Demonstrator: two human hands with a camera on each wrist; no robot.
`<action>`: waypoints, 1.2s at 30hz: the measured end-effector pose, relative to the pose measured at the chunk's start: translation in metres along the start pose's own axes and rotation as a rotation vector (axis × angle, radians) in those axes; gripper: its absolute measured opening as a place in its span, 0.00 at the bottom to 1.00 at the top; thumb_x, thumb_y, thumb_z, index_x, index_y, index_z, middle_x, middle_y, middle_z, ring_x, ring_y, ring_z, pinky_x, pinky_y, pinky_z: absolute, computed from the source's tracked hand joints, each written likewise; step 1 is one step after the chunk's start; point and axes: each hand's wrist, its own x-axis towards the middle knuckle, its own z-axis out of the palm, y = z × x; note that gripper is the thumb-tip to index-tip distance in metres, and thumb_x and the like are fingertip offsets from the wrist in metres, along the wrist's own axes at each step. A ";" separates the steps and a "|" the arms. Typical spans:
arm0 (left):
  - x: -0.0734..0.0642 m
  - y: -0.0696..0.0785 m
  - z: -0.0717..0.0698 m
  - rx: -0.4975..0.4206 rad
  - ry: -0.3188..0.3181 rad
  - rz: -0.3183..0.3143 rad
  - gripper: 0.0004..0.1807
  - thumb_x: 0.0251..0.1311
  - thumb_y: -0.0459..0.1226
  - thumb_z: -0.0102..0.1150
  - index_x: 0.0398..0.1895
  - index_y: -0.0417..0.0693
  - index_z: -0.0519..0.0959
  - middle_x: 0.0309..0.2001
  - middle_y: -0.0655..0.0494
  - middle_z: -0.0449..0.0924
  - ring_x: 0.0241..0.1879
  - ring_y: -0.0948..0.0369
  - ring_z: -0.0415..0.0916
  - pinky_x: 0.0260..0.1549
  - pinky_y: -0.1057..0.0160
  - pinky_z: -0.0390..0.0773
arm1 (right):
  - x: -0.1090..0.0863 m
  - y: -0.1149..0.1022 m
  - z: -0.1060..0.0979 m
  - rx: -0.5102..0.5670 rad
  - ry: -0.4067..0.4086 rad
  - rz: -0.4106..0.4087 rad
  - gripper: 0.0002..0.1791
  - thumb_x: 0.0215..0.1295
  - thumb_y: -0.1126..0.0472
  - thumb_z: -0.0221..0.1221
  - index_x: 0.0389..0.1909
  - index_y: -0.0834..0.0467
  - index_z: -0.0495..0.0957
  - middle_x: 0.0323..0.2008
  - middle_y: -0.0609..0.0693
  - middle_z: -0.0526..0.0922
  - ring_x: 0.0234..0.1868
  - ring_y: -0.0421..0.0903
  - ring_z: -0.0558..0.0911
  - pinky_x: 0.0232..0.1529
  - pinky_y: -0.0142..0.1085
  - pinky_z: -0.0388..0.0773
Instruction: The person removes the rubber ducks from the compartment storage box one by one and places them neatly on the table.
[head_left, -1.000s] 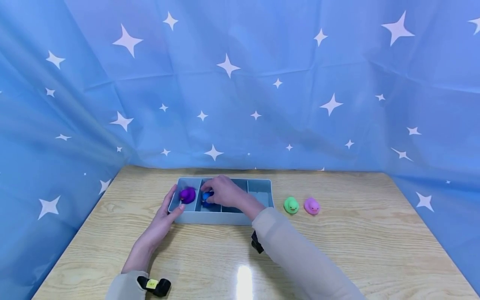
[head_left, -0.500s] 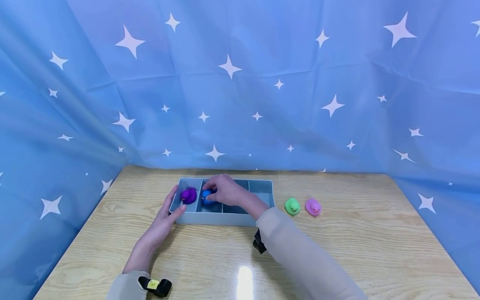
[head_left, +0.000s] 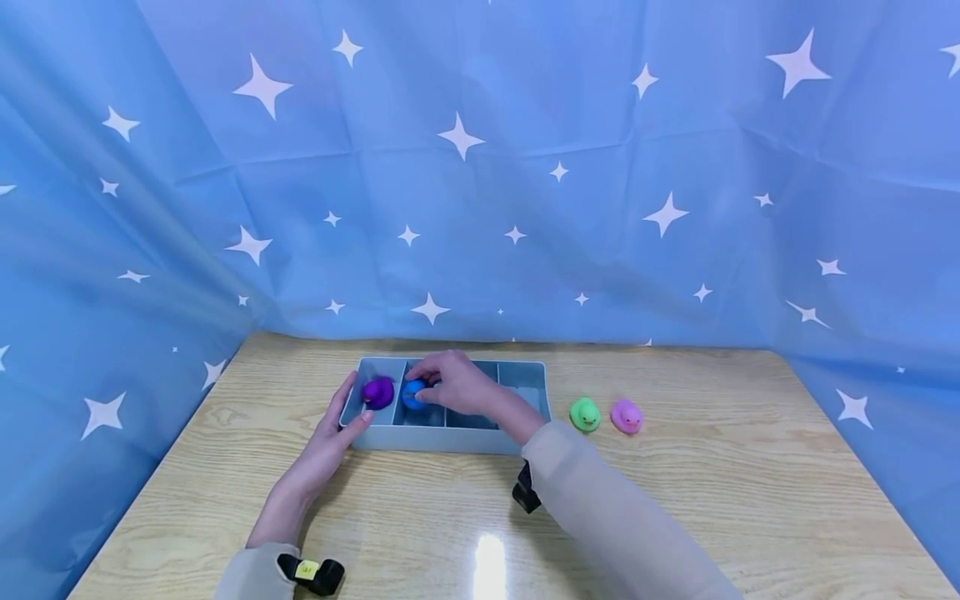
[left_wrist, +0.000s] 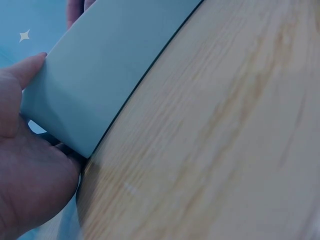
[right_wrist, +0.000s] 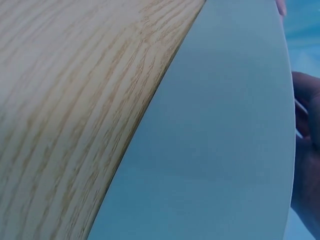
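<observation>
A grey-blue box [head_left: 450,439] with several compartments in a row sits on the table. My left hand [head_left: 330,433] holds its left end, thumb over the front left corner and fingers along the side; the left wrist view shows this grip on the box wall [left_wrist: 110,65]. A purple toy duck [head_left: 378,392] lies in the leftmost compartment. In the compartment beside it, my right hand [head_left: 457,385] has thumb and fingers around a blue toy duck [head_left: 413,394], partly covered by them. The right wrist view shows mostly the box's front wall [right_wrist: 215,125]; part of my right hand [right_wrist: 307,150] shows behind it.
A green toy duck [head_left: 585,414] and a pink toy duck [head_left: 626,416] stand on the wooden table [head_left: 712,467] to the right of the box. A blue curtain with white stars [head_left: 480,183] hangs behind the table and at its sides.
My right hand and sleeve have shifted slightly right. The blue duck has turned within the same compartment, and more of it shows. My left hand keeps its hold on the box.
</observation>
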 end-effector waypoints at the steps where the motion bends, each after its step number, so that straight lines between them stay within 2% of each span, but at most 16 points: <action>1: 0.000 0.000 0.000 -0.001 -0.001 0.000 0.40 0.80 0.45 0.47 0.84 0.68 0.37 0.83 0.51 0.27 0.80 0.45 0.20 0.72 0.31 0.31 | -0.001 0.000 0.000 0.006 0.001 0.002 0.16 0.70 0.63 0.66 0.57 0.58 0.84 0.48 0.49 0.85 0.50 0.44 0.83 0.53 0.36 0.81; 11: -0.001 0.001 0.001 0.023 0.003 -0.027 0.40 0.80 0.47 0.47 0.84 0.73 0.36 0.83 0.53 0.26 0.80 0.45 0.20 0.71 0.29 0.30 | -0.011 0.000 -0.007 0.030 0.011 -0.030 0.17 0.72 0.64 0.64 0.59 0.58 0.83 0.52 0.51 0.84 0.51 0.45 0.83 0.54 0.36 0.81; 18: -0.001 0.000 0.001 0.018 0.001 -0.010 0.40 0.80 0.46 0.47 0.84 0.72 0.37 0.83 0.54 0.26 0.80 0.45 0.20 0.71 0.30 0.30 | -0.019 -0.002 -0.012 0.055 0.019 -0.059 0.17 0.72 0.66 0.63 0.60 0.60 0.82 0.57 0.53 0.83 0.54 0.47 0.83 0.55 0.36 0.80; 24: -0.001 0.000 0.000 0.011 -0.003 -0.003 0.41 0.80 0.46 0.48 0.84 0.70 0.36 0.83 0.53 0.26 0.80 0.45 0.20 0.72 0.31 0.31 | -0.024 -0.001 -0.015 0.066 0.024 -0.091 0.17 0.72 0.67 0.63 0.59 0.61 0.82 0.56 0.53 0.83 0.54 0.48 0.83 0.56 0.36 0.80; 31: -0.001 0.000 0.001 0.012 -0.004 -0.008 0.41 0.80 0.45 0.47 0.84 0.70 0.36 0.83 0.53 0.25 0.80 0.45 0.20 0.72 0.32 0.30 | -0.033 0.002 -0.025 0.146 0.070 -0.094 0.17 0.71 0.69 0.63 0.58 0.64 0.82 0.56 0.56 0.83 0.55 0.50 0.84 0.56 0.37 0.81; 36: -0.002 0.001 0.001 0.016 -0.007 -0.013 0.41 0.80 0.46 0.47 0.84 0.71 0.35 0.83 0.54 0.24 0.79 0.45 0.19 0.72 0.31 0.30 | -0.041 0.009 -0.033 0.165 0.068 -0.108 0.17 0.71 0.70 0.62 0.59 0.66 0.81 0.58 0.58 0.82 0.57 0.52 0.83 0.58 0.38 0.80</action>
